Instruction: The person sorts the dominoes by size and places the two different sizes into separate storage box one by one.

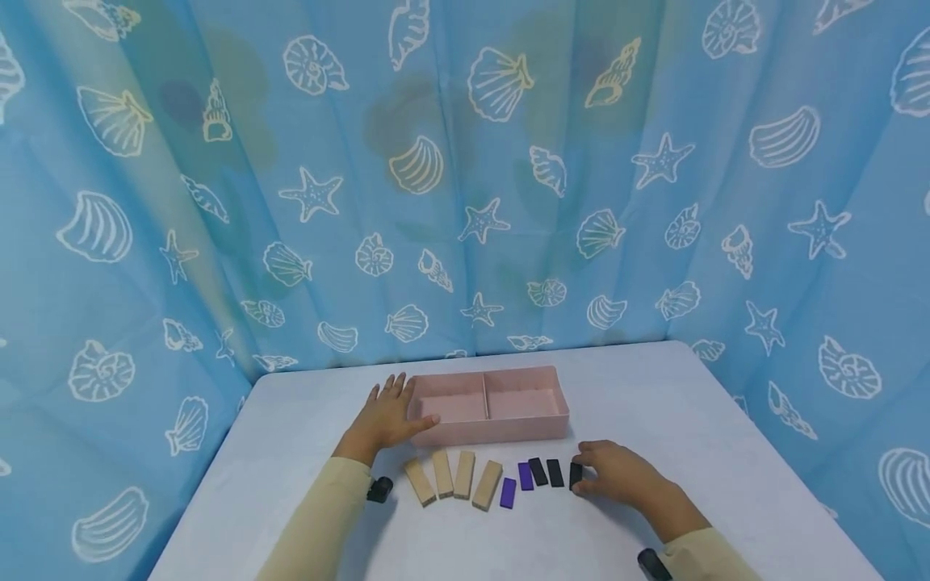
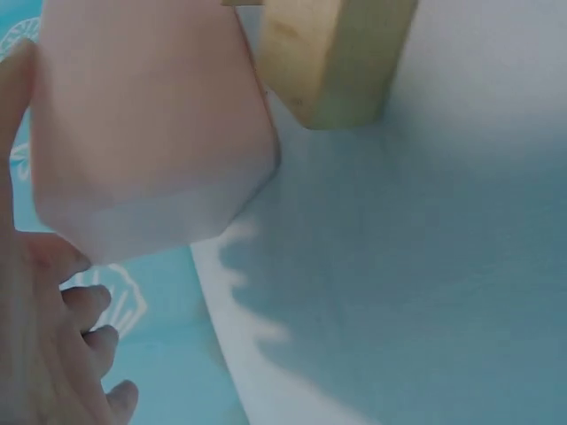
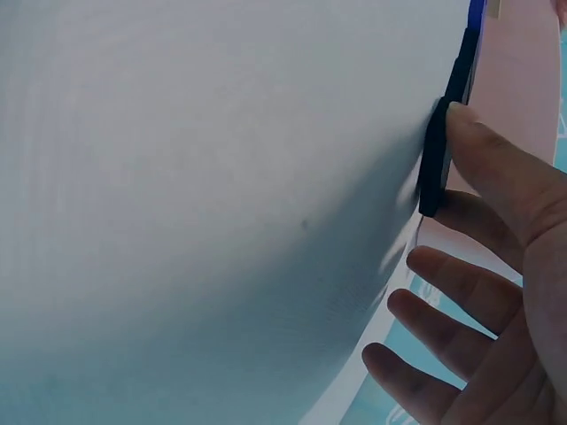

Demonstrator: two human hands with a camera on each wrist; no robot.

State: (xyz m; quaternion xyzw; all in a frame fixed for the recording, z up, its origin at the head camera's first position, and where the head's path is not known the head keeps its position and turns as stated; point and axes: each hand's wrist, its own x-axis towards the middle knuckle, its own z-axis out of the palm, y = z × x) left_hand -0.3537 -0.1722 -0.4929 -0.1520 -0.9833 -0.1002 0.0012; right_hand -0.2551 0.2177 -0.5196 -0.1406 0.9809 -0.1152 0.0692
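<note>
My left hand rests at the left end of a pink two-compartment box, fingers spread and thumb over its front wall. In the left wrist view, that hand's fingers lie along the box's end wall. My right hand pinches a small black block between thumb and index finger, at the right end of a row. The right wrist view shows this block between those two fingers, the others extended. Left of it lie two more black blocks, two purple blocks and several pale wooden blocks.
The white table backs onto a blue curtain printed with shells and starfish. The box stands behind the row of blocks. A black strap-on device sits at the left wrist, another at the right.
</note>
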